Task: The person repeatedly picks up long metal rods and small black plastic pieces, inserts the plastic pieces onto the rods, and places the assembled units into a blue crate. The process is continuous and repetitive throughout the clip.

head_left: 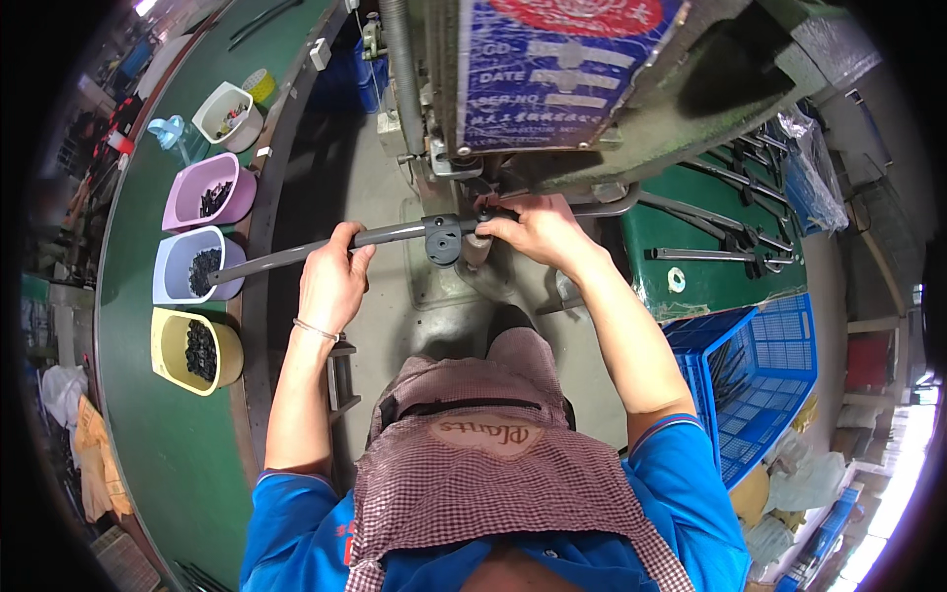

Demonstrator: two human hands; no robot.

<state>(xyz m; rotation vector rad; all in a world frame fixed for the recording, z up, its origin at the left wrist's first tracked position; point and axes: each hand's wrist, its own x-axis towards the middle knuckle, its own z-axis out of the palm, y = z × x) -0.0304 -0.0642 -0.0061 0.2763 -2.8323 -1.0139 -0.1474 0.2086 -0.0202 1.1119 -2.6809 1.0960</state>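
Note:
A long dark grey metal tube (pixel 391 235) lies crosswise in front of me, its left end reaching over the bins. Around its middle sits a round dark plastic joint (pixel 443 243). My left hand (pixel 333 279) is closed around the tube, left of the joint. Just right of the joint, my right hand (pixel 541 233) is closed on the tube, thumb forward and some fingers hidden behind it. A small dark part (pixel 485 214) shows by that thumb. Directly above is the tool end of a green press machine (pixel 681 163); whether it touches the tube I cannot tell.
Yellow (pixel 232 360), blue (pixel 170 266), pink (pixel 182 192) and white (pixel 209 118) bins of small parts line the left green bench (pixel 133 385). At right, tube assemblies (pixel 725 222) lie on a green table (pixel 646 276), above a blue crate (pixel 789 340).

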